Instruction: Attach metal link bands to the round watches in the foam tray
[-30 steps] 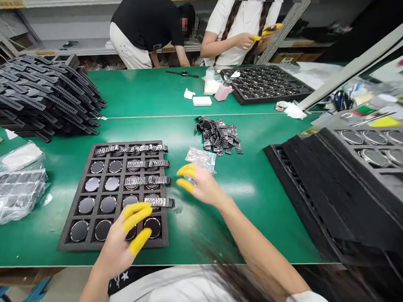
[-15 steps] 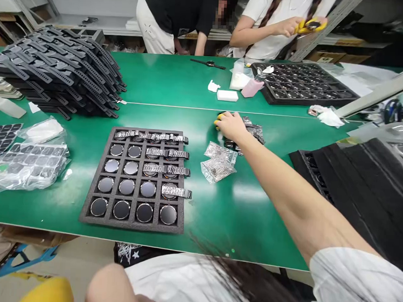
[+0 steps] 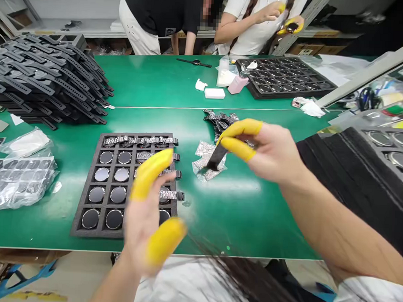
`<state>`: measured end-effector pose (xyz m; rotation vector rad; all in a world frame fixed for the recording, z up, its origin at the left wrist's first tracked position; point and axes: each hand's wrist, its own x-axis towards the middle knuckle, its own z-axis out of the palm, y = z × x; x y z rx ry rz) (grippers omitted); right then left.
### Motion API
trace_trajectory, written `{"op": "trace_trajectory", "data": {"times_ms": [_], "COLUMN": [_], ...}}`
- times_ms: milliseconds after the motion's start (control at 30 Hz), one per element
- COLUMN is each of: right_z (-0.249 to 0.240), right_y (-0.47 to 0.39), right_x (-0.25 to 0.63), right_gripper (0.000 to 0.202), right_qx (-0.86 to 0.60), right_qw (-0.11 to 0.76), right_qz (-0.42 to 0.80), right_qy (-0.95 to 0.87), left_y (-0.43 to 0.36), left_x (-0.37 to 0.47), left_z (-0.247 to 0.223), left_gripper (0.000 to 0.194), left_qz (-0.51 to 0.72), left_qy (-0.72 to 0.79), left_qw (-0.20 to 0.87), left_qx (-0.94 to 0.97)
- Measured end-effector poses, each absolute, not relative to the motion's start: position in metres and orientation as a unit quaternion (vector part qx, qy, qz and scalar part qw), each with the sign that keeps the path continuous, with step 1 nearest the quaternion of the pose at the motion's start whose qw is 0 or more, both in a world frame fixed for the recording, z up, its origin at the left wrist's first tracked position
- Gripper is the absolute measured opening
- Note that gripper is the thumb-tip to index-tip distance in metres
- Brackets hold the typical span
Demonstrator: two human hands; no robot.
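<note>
My right hand [image 3: 264, 149], with yellow finger cots, pinches one end of a dark metal watch band [image 3: 216, 157] that hangs above small plastic bags [image 3: 203, 162] of metal pins. Behind it a pile of similar dark bands [image 3: 219, 120] lies on the green table. My left hand [image 3: 149, 206], also in yellow cots and a little blurred, has thumb and fingers apart with nothing between them. It is over the right part of a grey foam tray [image 3: 83, 199] of round watch faces. Silvery bands lie across several watches in the tray's top row and right side.
Stacked trays with black straps [image 3: 48, 79] stand at the back left, clear plastic packs [image 3: 22, 180] in front. Black foam sheets [image 3: 355, 183] lie at the right. Across the green table [image 3: 144, 91] are a pink bottle [image 3: 237, 84], a white block [image 3: 214, 93], another watch tray [image 3: 256, 92] and two people.
My right hand has come back from the band pile toward me, now with one band in its fingers. My left hand has risen into view over the tray. The view has shifted slightly.
</note>
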<state>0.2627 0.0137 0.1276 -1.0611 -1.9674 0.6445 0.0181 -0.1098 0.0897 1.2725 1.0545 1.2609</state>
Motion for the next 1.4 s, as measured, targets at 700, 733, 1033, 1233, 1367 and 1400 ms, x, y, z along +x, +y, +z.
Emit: {"op": "trace_trajectory", "data": {"times_ms": [700, 733, 1033, 1233, 1367, 1400], "right_z": [-0.030, -0.032, -0.026, -0.012, -0.004, -0.002], "right_y": [0.017, 0.020, 0.017, -0.035, -0.093, -0.106], "right_x": [0.296, 0.300, 0.306, 0.282, 0.243, 0.234], "right_gripper": [0.016, 0.020, 0.037, 0.044, 0.039, 0.037], "right_qx": [-0.502, -0.509, -0.549, -0.540, -0.494, -0.480], "right_qw": [0.111, 0.145, 0.313, 0.428, 0.442, 0.428], "right_qz": [0.247, 0.276, 0.346, 0.533, 0.629, 0.653], "right_qy": [-0.821, -0.803, -0.693, -0.490, -0.407, -0.399], "left_y": [-0.244, -0.242, -0.194, -0.170, -0.169, -0.171], "left_x": [0.013, 0.012, 0.021, 0.031, 0.037, 0.036], "left_z": [-0.017, -0.015, 0.000, 0.012, 0.013, 0.013], "left_gripper": [0.058, 0.058, 0.067, 0.063, 0.059, 0.060], "left_qz": [0.329, 0.332, 0.345, 0.348, 0.319, 0.312], "left_qy": [0.436, 0.447, 0.450, 0.473, 0.530, 0.547], "left_qw": [0.819, 0.812, 0.797, 0.775, 0.742, 0.728], "left_qx": [0.174, 0.178, 0.206, 0.234, 0.260, 0.271]}}
